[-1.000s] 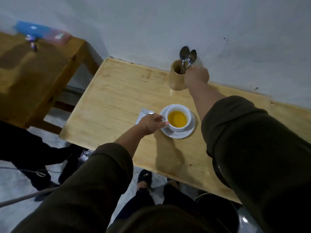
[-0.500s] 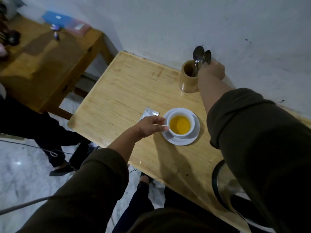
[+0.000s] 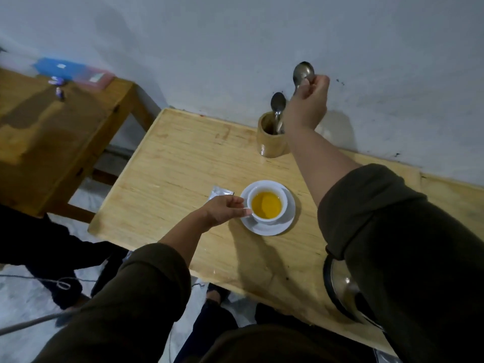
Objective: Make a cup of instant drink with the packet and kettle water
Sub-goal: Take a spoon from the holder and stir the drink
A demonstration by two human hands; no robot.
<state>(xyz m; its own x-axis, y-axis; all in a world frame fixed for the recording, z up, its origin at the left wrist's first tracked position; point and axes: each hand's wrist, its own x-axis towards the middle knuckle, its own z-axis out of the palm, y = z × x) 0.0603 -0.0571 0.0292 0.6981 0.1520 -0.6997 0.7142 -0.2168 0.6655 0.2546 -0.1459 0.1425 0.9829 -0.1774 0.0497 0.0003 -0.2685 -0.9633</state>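
A white cup (image 3: 267,217) of orange-yellow drink stands on a white saucer (image 3: 269,229) in the middle of the light wooden table (image 3: 167,184). My left hand (image 3: 222,209) grips the cup at its left side, where the handle is hidden. My right hand (image 3: 307,107) is raised above a wooden holder (image 3: 271,144) near the wall and is closed on a metal spoon (image 3: 302,73), bowl up. A second spoon (image 3: 278,104) stays in the holder. A silvery packet (image 3: 220,192) lies flat just left of the saucer. The kettle (image 3: 340,286) shows partly under my right sleeve.
A darker wooden table (image 3: 52,127) stands to the left with a blue and pink box (image 3: 73,72) on it. A grey wall runs behind both tables. Another person's dark legs (image 3: 52,252) are on the floor at left, beside a cord.
My right hand has lifted one spoon up out of the holder; the other spoon stays in. My left hand keeps its hold on the cup.
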